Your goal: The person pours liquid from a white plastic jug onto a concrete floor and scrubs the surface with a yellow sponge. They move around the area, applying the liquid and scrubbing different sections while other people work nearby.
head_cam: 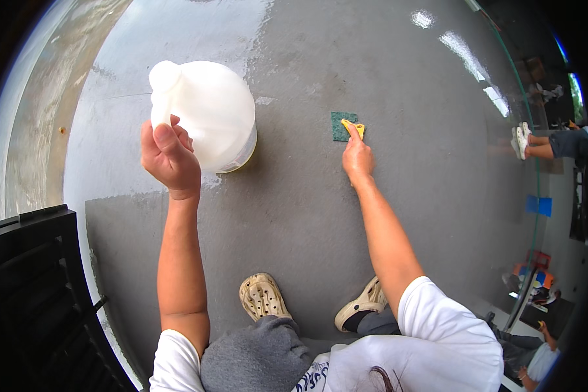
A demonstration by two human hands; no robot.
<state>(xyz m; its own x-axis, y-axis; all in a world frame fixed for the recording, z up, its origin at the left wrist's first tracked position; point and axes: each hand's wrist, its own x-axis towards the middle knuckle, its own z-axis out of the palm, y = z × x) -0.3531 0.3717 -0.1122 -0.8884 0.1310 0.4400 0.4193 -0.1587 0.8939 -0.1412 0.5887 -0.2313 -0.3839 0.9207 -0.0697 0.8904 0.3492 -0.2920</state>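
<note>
My left hand (171,152) grips the handle of a large white plastic jug (215,108). The jug has a round white cap, and a label partly shows low on its side. Further right, my right hand (358,159) is closed around a small yellow tool (355,128), with one finger extended along it. Most of that tool is hidden by the hand, so its exact kind is unclear. Under its tip is a square green scouring pad (340,132), flat against the grey floor (294,215).
A pale, wet-looking patch (122,117) covers the floor at the left. My beige clogs (263,296) are below my hands. A black slatted panel (34,294) stands at lower left. Along the right runs a glass panel's green edge (534,215), with another person's legs (544,144) beyond.
</note>
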